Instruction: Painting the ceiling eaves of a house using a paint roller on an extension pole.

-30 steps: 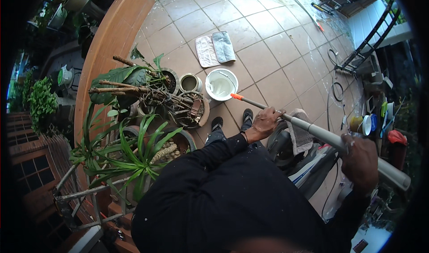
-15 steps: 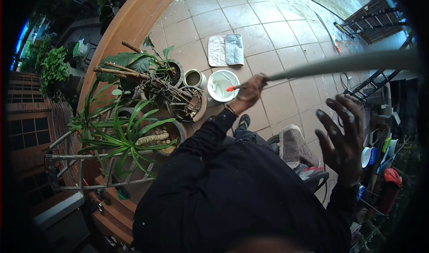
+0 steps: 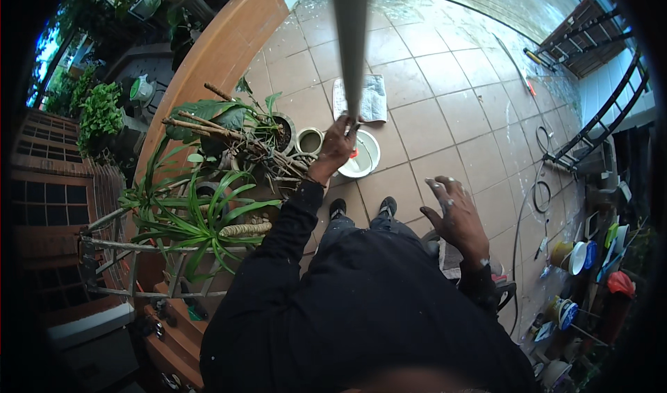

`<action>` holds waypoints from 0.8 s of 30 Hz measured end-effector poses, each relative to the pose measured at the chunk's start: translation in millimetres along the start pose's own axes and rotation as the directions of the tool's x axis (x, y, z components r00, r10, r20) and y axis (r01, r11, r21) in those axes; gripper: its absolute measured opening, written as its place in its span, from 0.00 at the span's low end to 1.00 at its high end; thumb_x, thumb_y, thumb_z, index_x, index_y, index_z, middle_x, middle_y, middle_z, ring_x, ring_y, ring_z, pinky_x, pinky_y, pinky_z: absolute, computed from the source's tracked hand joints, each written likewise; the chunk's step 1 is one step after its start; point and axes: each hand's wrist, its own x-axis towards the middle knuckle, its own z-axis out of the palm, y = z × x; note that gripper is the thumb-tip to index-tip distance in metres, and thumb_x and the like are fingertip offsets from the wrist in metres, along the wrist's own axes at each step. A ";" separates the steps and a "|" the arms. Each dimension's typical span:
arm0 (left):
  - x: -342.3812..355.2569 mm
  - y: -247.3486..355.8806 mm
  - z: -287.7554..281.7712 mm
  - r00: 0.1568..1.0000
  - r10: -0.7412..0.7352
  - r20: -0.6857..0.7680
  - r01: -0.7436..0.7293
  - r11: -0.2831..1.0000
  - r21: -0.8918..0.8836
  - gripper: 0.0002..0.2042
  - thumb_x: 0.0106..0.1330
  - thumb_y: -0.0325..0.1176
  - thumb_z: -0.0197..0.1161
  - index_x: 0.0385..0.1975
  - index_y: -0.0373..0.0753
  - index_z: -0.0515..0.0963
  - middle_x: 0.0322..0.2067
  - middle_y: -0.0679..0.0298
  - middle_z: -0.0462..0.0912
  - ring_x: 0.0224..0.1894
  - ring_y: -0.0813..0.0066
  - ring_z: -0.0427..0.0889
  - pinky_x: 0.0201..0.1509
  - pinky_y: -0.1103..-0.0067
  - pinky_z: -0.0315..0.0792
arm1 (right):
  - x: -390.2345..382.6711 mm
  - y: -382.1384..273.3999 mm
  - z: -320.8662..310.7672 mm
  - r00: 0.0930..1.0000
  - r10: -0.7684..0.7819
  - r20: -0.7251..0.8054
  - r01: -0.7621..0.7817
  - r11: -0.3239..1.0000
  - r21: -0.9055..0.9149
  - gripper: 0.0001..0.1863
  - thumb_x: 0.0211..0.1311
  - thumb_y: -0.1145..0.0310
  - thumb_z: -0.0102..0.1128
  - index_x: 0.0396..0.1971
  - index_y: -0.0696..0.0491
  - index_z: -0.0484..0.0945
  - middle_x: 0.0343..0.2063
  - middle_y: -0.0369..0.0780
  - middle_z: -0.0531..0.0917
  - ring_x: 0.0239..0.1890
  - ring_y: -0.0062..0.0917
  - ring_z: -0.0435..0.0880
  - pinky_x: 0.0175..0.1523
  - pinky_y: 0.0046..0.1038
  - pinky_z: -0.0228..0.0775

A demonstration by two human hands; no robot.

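My left hand (image 3: 336,143) is closed around a long grey pole (image 3: 351,46), which extends up to the top edge. Its orange tip (image 3: 353,153) shows just beyond my fingers, over a white bucket (image 3: 363,164) with pale content; whether it touches that cannot be told. My right hand (image 3: 455,216), flecked with white, is open and holds nothing, above the tiles to the right of the bucket. A folded two-tone cloth (image 3: 372,98) lies behind the bucket, partly behind the pole.
Potted plants (image 3: 226,230) and dry branches crowd my left beside a wooden ledge (image 3: 243,28) and a metal ladder frame. At right are a black ladder (image 3: 603,122), a hose (image 3: 542,198), paint pails (image 3: 566,257) and tools. Tiled floor (image 3: 445,126) lies ahead.
My right hand let go of the pole and moved lower. The pole swung from slanting rightward to pointing straight up the view, still in my left hand. The camera view shifted slightly.
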 end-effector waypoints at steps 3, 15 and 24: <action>6.9 10.7 -26.0 0.991 -0.114 -0.069 0.108 0.990 -0.088 0.10 0.73 0.30 0.55 0.50 0.36 0.73 0.38 0.54 0.81 0.40 0.60 0.83 0.44 0.69 0.76 | 9.4 0.9 14.0 0.998 -0.012 0.059 0.010 0.999 0.032 0.29 0.60 0.63 0.67 0.60 0.55 0.70 0.57 0.47 0.74 0.61 0.43 0.71 0.65 0.39 0.64; -53.3 -32.1 -59.4 0.527 -0.602 -0.600 0.177 0.768 -0.616 0.13 0.72 0.41 0.61 0.30 0.39 0.74 0.19 0.73 0.67 0.23 0.85 0.65 0.27 0.84 0.62 | 27.1 48.8 118.7 0.943 0.054 0.329 -0.050 0.999 -0.021 0.25 0.59 0.61 0.66 0.54 0.56 0.76 0.49 0.50 0.80 0.56 0.44 0.76 0.60 0.40 0.69; -92.3 -31.4 -104.2 0.490 -0.623 -0.610 0.392 0.782 -0.484 0.15 0.73 0.40 0.55 0.23 0.41 0.69 0.19 0.67 0.72 0.21 0.82 0.64 0.30 0.82 0.65 | 121.5 94.2 312.2 0.941 0.102 0.323 -0.193 0.945 0.265 0.16 0.61 0.60 0.62 0.42 0.55 0.83 0.36 0.50 0.85 0.41 0.48 0.84 0.46 0.44 0.77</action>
